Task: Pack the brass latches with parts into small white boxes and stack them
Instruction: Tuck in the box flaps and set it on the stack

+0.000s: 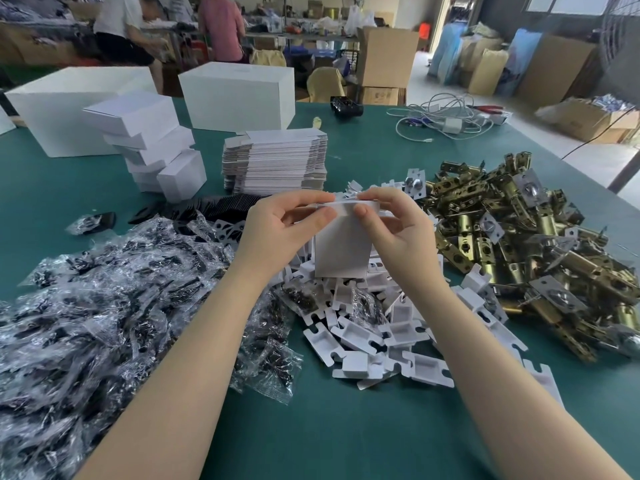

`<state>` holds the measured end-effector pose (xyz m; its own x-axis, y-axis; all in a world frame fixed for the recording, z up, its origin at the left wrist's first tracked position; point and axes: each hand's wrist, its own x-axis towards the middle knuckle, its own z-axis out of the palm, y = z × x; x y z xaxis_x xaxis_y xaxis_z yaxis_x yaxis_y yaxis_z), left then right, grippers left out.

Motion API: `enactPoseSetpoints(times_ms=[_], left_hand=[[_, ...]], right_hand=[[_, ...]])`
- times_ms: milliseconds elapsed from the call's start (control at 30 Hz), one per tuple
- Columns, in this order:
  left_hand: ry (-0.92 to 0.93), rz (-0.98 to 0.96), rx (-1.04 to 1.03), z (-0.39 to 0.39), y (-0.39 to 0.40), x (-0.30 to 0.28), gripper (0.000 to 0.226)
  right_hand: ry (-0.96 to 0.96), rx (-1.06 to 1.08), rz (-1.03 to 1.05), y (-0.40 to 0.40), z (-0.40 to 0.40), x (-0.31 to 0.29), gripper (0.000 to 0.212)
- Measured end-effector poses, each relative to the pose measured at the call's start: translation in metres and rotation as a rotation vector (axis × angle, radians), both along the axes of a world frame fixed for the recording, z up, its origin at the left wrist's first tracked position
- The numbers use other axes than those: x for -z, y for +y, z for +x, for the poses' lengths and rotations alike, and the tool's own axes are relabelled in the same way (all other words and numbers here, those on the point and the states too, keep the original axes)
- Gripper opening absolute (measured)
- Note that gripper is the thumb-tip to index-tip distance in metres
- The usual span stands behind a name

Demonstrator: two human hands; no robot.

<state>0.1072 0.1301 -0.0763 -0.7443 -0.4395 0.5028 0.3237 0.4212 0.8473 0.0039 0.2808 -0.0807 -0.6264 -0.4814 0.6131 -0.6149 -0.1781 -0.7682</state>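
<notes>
Hands — left hand (pixel 277 225), right hand (pixel 388 225) — pinch small white box (pixel 341 247) over green table (pixel 346 427)

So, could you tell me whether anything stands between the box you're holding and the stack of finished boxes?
Nothing visible stands in the way. Both hands, left and right, hold the small white box above the white plastic inserts; the stack of packed boxes is up-left, across low black parts.

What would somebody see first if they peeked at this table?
Probably the two hands, left hand and right hand, pinching the top of a small white box right in the middle. Next, the shiny heap of brass latches on the right, and the big pile of clear screw bags on the left.
</notes>
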Motion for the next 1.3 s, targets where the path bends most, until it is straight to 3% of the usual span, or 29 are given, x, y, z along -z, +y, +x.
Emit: enactPoseSetpoints(times_ms=[500,900,1000,1167,1300], left_hand=[[0.003,0.097,0.049,0.000,0.001,-0.001,0.017],[0.001,0.120,0.073,0.001,-0.002,0.000,0.016],[0.041,0.084,0.076,0.001,-0.002,0.001,0.019],[0.101,-0.059,-0.018,0.000,0.000,0.012,0.023],[0.118,-0.091,-0.046,-0.001,-0.002,0.015,0.022]], right_hand=[[-0.125,-0.118,0.033,0.007,-0.004,-0.008,0.006],[-0.094,-0.122,0.056,0.010,-0.009,-0.007,0.012],[-0.021,-0.081,0.084,0.012,-0.010,-0.007,0.015],[0.508,0.208,0.087,0.013,-0.012,0.004,0.015],[0.554,0.245,0.096,0.013,-0.011,0.014,0.019]])
